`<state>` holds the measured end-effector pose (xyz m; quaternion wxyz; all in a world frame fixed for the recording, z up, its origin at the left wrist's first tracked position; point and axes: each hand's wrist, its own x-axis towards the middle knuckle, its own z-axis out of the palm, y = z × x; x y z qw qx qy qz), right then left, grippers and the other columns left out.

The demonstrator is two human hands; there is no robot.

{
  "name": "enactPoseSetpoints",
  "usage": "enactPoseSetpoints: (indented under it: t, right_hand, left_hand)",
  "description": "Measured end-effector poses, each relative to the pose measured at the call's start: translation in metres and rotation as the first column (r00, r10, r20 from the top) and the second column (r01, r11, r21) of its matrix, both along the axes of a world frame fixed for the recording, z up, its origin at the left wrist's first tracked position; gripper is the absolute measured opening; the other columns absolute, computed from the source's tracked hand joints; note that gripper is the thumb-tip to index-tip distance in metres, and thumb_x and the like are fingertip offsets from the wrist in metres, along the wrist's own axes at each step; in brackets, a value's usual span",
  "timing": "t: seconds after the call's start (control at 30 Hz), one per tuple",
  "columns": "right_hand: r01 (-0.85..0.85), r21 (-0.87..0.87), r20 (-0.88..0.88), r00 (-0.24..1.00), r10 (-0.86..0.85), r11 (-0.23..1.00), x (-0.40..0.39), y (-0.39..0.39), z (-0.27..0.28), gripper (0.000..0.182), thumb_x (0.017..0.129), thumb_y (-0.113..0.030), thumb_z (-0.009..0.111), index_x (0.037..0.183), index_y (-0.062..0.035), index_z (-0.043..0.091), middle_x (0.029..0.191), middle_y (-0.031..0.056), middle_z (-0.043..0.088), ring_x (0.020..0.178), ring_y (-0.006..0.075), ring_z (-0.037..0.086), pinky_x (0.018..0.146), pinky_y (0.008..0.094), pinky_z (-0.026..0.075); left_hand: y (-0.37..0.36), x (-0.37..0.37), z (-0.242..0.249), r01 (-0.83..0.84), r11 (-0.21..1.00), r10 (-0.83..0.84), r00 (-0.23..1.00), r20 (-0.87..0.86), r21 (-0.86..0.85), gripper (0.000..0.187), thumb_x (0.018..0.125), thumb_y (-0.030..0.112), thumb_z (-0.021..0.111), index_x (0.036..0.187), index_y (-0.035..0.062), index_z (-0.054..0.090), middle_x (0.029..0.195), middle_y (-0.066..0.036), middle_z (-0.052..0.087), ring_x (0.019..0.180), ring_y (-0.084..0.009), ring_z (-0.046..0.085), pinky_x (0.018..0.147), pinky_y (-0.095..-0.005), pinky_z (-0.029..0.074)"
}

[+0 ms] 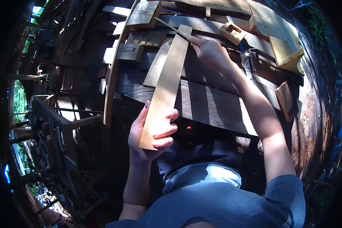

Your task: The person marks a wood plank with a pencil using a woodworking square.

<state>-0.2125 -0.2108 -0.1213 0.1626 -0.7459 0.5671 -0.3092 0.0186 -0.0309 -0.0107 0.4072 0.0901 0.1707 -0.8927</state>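
Observation:
A long, flat wooden board point(170, 74) rises at a slant in front of me, its near end resting in my left hand point(137, 135). The fingers of that hand wrap over the board's right edge and the thumb lies along its left edge. Up by the board's far end, my right hand point(211, 54) is closed on a thin wooden stick point(166, 24). The stick crosses over the board near its top and points to the upper left. Its end inside my right hand is hidden by the fingers.
Under the board lies a plank work surface point(216, 102) striped with sun and shadow. A thick wood block point(143, 16) and a hollowed block point(233, 32) sit at the back. Angled wood pieces point(286, 56) stand right, a long thin strip point(117, 62) left.

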Motion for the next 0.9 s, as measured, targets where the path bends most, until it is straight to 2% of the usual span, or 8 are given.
enactPoseSetpoints:
  t: [0.13,0.23,0.33,0.5,0.57,0.6,0.67,0.9]
  right_hand:
    - [0.098,0.256,-0.241,0.970,-0.035,0.962,0.008,-0.007,0.035,0.039,0.100,-0.031,0.046,0.135,-0.0232,0.058,0.107,0.0190,0.069,0.095,0.0384,0.068,0.080,0.0487,0.054]
    - [-0.059,0.357,-0.119,0.987,0.108,0.932,0.006,0.066,0.080,0.041,0.097,-0.024,0.051,0.137,-0.0231,0.056,0.088,0.0182,0.071,0.077,0.0360,0.069,0.069,0.0467,0.055]
    - [-0.210,0.213,-0.138,0.960,0.242,0.954,-0.001,0.128,0.085,0.058,0.094,-0.015,0.055,0.147,-0.0373,0.043,0.071,0.0131,0.064,0.060,0.0332,0.063,0.057,0.0443,0.051]
    - [-0.035,0.363,-0.091,0.993,0.073,0.931,-0.009,0.063,0.073,0.043,0.098,-0.019,0.051,0.139,-0.0262,0.055,0.090,0.0150,0.072,0.067,0.0330,0.068,0.063,0.0442,0.054]
    - [-0.015,-0.010,-0.010,1.000,0.015,1.000,-0.013,0.006,0.011,0.039,0.100,-0.024,0.046,0.137,-0.0234,0.057,0.104,0.0155,0.072,0.083,0.0346,0.072,0.072,0.0422,0.059]
    - [0.073,0.214,-0.196,0.980,-0.030,0.974,-0.010,-0.006,0.031,0.038,0.100,-0.026,0.046,0.135,-0.0224,0.058,0.102,0.0165,0.072,0.084,0.0352,0.071,0.072,0.0442,0.059]
    - [0.102,0.169,-0.286,0.957,-0.051,0.980,-0.005,-0.019,0.023,0.037,0.100,-0.026,0.046,0.135,-0.0225,0.058,0.093,0.0191,0.071,0.080,0.0366,0.070,0.069,0.0469,0.057]
    - [-0.140,0.166,-0.193,0.966,0.171,0.976,-0.020,0.089,0.064,0.042,0.100,-0.024,0.047,0.142,-0.0190,0.051,0.081,0.0216,0.068,0.070,0.0370,0.068,0.065,0.0464,0.054]
  left_hand:
    - [-0.001,0.000,0.001,0.009,1.000,-0.009,1.000,-0.025,0.008,0.047,0.107,0.044,0.029,0.133,0.0061,0.034,0.106,-0.014,0.041,0.063,-0.0178,0.043,0.044,-0.0268,0.042]
    - [0.000,0.000,0.000,-0.018,1.000,0.019,0.999,-0.039,0.020,0.047,0.106,0.044,0.029,0.133,0.0061,0.034,0.106,-0.014,0.040,0.063,-0.0174,0.043,0.045,-0.0268,0.042]
    - [0.000,-0.001,-0.001,0.010,1.000,-0.009,0.999,-0.030,0.018,0.047,0.106,0.044,0.030,0.134,0.0059,0.033,0.106,-0.014,0.040,0.063,-0.0170,0.043,0.044,-0.0269,0.041]
    - [0.000,0.000,0.002,-0.004,0.999,0.004,1.000,-0.013,0.035,0.048,0.106,0.045,0.030,0.134,0.0058,0.033,0.106,-0.014,0.040,0.063,-0.0172,0.043,0.044,-0.0269,0.041]
    - [-0.001,-0.001,0.000,-0.005,1.000,0.005,1.000,-0.019,0.016,0.048,0.106,0.045,0.029,0.133,0.0058,0.033,0.106,-0.014,0.040,0.063,-0.0172,0.042,0.044,-0.0270,0.041]
    - [0.000,-0.001,0.000,-0.010,1.000,0.011,1.000,-0.030,0.016,0.047,0.106,0.045,0.029,0.133,0.0058,0.033,0.106,-0.014,0.040,0.063,-0.0171,0.042,0.044,-0.0272,0.041]
    - [0.000,0.000,0.005,-0.006,0.999,0.007,1.000,-0.015,0.036,0.047,0.106,0.045,0.029,0.132,0.0057,0.034,0.106,-0.014,0.040,0.063,-0.0174,0.042,0.044,-0.0272,0.040]
    - [-0.003,0.002,0.003,0.010,0.999,-0.010,1.000,-0.006,0.040,0.048,0.106,0.045,0.025,0.129,0.0050,0.037,0.106,-0.015,0.040,0.061,-0.0188,0.042,0.044,-0.0280,0.040]
